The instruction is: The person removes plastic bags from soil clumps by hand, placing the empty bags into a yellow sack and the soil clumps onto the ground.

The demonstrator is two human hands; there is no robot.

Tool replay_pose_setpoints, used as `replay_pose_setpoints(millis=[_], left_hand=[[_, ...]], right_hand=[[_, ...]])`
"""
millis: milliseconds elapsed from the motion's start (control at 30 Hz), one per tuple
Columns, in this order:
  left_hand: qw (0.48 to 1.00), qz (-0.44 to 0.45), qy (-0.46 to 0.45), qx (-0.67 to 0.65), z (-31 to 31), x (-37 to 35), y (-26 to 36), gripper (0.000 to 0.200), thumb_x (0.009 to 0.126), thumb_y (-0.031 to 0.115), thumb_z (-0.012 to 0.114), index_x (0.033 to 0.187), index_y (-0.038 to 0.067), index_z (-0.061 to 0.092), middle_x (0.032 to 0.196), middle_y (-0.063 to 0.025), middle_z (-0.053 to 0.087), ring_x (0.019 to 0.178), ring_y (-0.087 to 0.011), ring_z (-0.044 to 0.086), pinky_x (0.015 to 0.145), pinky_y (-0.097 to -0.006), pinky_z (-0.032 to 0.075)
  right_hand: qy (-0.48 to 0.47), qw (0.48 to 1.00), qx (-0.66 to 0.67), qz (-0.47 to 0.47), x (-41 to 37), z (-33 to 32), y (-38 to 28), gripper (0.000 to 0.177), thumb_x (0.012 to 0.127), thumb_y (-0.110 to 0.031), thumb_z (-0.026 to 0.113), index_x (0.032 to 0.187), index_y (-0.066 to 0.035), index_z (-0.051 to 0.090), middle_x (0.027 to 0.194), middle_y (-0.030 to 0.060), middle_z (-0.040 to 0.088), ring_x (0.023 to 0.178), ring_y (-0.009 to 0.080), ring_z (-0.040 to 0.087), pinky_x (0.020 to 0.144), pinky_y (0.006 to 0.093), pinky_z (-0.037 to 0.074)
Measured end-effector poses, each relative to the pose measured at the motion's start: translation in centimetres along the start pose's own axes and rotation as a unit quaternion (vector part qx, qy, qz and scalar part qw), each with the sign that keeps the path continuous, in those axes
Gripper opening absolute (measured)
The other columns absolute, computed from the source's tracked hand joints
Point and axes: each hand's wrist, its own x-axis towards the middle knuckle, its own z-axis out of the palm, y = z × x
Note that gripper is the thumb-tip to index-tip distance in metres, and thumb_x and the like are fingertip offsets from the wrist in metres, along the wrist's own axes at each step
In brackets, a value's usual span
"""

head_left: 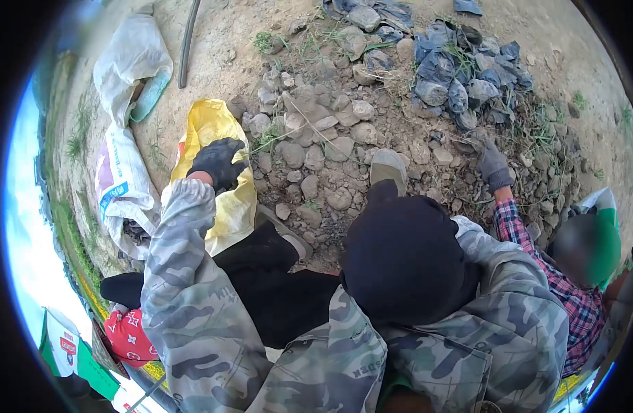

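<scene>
My left hand (221, 165), in a dark work glove, grips the yellow woven sack (235, 210) near its upper part, with the fingers curled over the material. The sack lies beside my left leg, and its mouth gapes toward the stones. My right sleeve (503, 258) bends in behind my dark-clothed knee (406, 261), which hides my right hand. Just past my shoes spreads a heap of stones and soil (330, 148).
A co-worker's gloved hand (494, 166), in a plaid sleeve, reaches into the rubble at right. Dark plastic scraps (461, 72) lie among stones at the back. White sacks (129, 179) line the left side, near a dark hose (189, 45).
</scene>
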Motion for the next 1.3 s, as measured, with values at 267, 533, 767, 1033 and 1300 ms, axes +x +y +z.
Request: replay_pose_setpoints(millis=[267,533,767,1033,1300], left_hand=[[0.998,0.027,0.03,-0.046,2.1,-8.5,1.0,0.039,0.077,0.034,0.062,0.11,0.012,0.059,0.11,-0.012,0.058,0.112,-0.0299,0.048,0.094,-0.0402,0.039],[0.995,-0.019,-0.002,-0.095,-2.7,-11.3,5.7,0.042,0.08,0.036,0.058,0.113,0.01,0.057,0.115,-0.0147,0.057,0.11,-0.0305,0.051,0.095,-0.0394,0.039],[0.995,0.08,-0.052,-0.013,-4.6,-6.6,11.6,0.045,0.078,0.037,0.06,0.116,0.012,0.056,0.119,-0.0118,0.054,0.11,-0.0316,0.05,0.094,-0.0417,0.038],[0.968,0.241,-0.047,0.047,-5.0,3.5,13.5,0.042,0.078,0.032,0.058,0.113,0.01,0.056,0.111,-0.0127,0.055,0.107,-0.0308,0.051,0.091,-0.0415,0.041],[0.937,0.332,0.017,-0.104,1.7,12.3,15.0,0.037,0.078,0.032,0.061,0.108,0.01,0.058,0.112,-0.0144,0.056,0.107,-0.0312,0.052,0.092,-0.0417,0.041]], right_hand=[[-0.177,0.957,0.18,-0.142,-5.4,-0.1,-6.4,0.032,0.083,-0.015,0.051,0.115,-0.009,0.051,0.101,0.0086,0.06,0.089,0.0233,0.059,0.072,0.0328,0.048],[-0.448,0.811,0.225,-0.301,-7.0,3.7,-16.0,0.028,0.082,-0.018,0.052,0.109,-0.009,0.055,0.098,0.0096,0.061,0.088,0.0256,0.06,0.073,0.0344,0.048],[-0.481,0.791,0.224,-0.303,-6.0,2.7,-16.8,0.026,0.081,-0.021,0.052,0.103,-0.009,0.058,0.096,0.0105,0.062,0.088,0.0276,0.06,0.074,0.0359,0.048],[-0.45,0.832,0.193,-0.259,0.6,-3.0,-16.4,0.025,0.079,-0.023,0.053,0.097,-0.009,0.062,0.093,0.0116,0.064,0.088,0.0298,0.061,0.076,0.0375,0.047],[-0.227,0.948,0.119,-0.188,20.8,-16.4,-17.4,0.024,0.08,-0.029,0.052,0.094,-0.012,0.063,0.09,0.0131,0.065,0.087,0.0293,0.061,0.077,0.0399,0.046]])
